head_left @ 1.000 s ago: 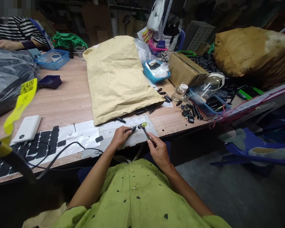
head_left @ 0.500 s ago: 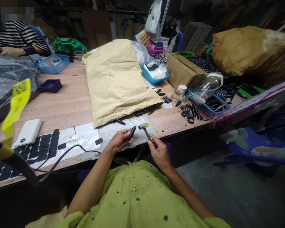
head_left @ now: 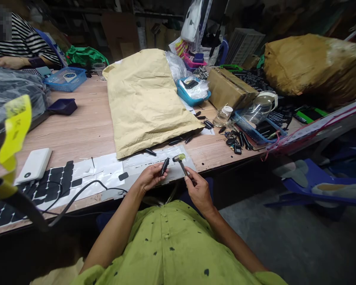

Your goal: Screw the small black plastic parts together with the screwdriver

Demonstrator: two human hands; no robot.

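Observation:
Pinched in the fingers of my left hand [head_left: 152, 176] is a short black tube-shaped piece [head_left: 165, 166], held upright with a slight tilt; its exact kind does not show. My right hand [head_left: 199, 189] is closed round the handle of a small hammer [head_left: 179, 159], whose head is dark on one end and yellowish on the other. The hammer head is just right of the black piece, with a narrow gap between them. Under both hands lies a pale sheet [head_left: 142, 166] at the table's front edge. More black pieces [head_left: 150, 152] stick out from below a big paper bag [head_left: 148, 107].
To the left are a white power bank [head_left: 35, 165] with a cable and black sticker sheets [head_left: 59, 180]. On the right, a blue basket [head_left: 259, 132], keys, a clear jar [head_left: 223, 116] and a cardboard box [head_left: 230, 88]. A co-worker's striped sleeve [head_left: 23, 39] shows across the table.
My hands, the hammer and the black piece are almost where they were. The co-worker's hand and head have shifted a little to the left.

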